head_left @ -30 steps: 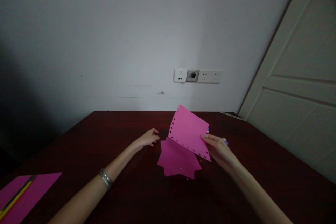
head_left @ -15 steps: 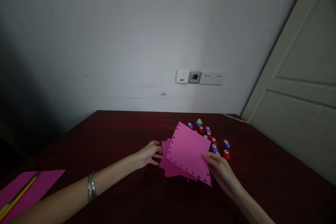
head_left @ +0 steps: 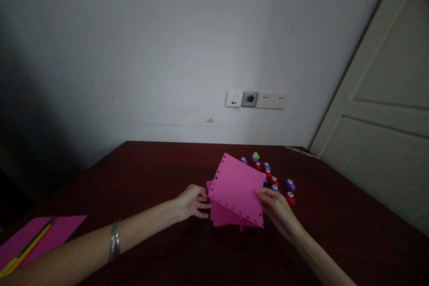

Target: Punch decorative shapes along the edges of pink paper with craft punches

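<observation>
My right hand (head_left: 275,205) pinches the right edge of a pink paper sheet (head_left: 236,187), thumb on top. Small punched holes line two of that sheet's edges. It lies tilted at an angle over other pink sheets (head_left: 223,215), whose left and lower edges stick out beneath it. At the left edges of the sheets is my left hand (head_left: 194,202), its fingers slightly bent and apart; I cannot tell whether the fingertips touch the paper. A small pink bit (head_left: 241,229) shows just below the stack.
Several red, purple and green craft punches (head_left: 274,182) stand behind and right of the sheets. At the left, another pink sheet (head_left: 69,227) bears a yellow and black pencil-like tool (head_left: 33,242). A thin strip (head_left: 301,152) lies by the wall at the back right of the dark red table (head_left: 161,161).
The top sheet has shifted slightly left and down with my right hand, covering more of the sheets below. My left hand has moved slightly right, closer to the paper edges.
</observation>
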Demonstrator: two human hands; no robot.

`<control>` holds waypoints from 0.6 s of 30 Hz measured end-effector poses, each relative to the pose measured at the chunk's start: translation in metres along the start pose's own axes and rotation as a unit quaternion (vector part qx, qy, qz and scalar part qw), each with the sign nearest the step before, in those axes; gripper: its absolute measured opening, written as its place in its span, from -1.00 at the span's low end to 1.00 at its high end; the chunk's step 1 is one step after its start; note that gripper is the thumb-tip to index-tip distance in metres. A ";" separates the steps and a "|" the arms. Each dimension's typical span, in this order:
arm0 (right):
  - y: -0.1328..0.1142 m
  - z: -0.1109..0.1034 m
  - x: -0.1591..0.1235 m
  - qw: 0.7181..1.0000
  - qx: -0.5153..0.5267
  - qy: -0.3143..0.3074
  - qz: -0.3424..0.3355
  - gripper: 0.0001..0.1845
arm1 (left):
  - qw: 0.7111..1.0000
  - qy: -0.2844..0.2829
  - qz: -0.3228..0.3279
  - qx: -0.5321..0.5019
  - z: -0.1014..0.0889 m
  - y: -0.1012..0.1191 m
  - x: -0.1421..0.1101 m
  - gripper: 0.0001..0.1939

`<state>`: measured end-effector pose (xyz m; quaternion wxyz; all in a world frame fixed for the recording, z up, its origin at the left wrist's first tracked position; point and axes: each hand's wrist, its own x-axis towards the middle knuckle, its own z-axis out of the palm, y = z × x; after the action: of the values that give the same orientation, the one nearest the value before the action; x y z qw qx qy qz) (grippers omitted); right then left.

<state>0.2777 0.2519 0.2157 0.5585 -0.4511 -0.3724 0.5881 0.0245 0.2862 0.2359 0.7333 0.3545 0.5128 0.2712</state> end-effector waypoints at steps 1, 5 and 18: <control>0.000 0.000 0.000 1.000 0.002 0.000 0.000 -0.85 | 1.000 0.002 -0.004 -0.012 -0.001 0.000 0.001 -0.89; 0.000 -0.001 0.002 1.000 0.000 -0.001 0.007 -0.86 | 0.999 -0.021 -0.022 -0.013 -0.004 0.000 0.007 -0.88; 0.003 -0.003 0.006 1.000 0.000 0.006 0.005 -0.82 | 0.990 -0.068 -0.011 0.122 0.000 0.007 0.017 -0.87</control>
<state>0.2797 0.2576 0.2114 0.5579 -0.4563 -0.3671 0.5880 0.0293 0.3033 0.2322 0.7207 0.4531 0.4952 0.1734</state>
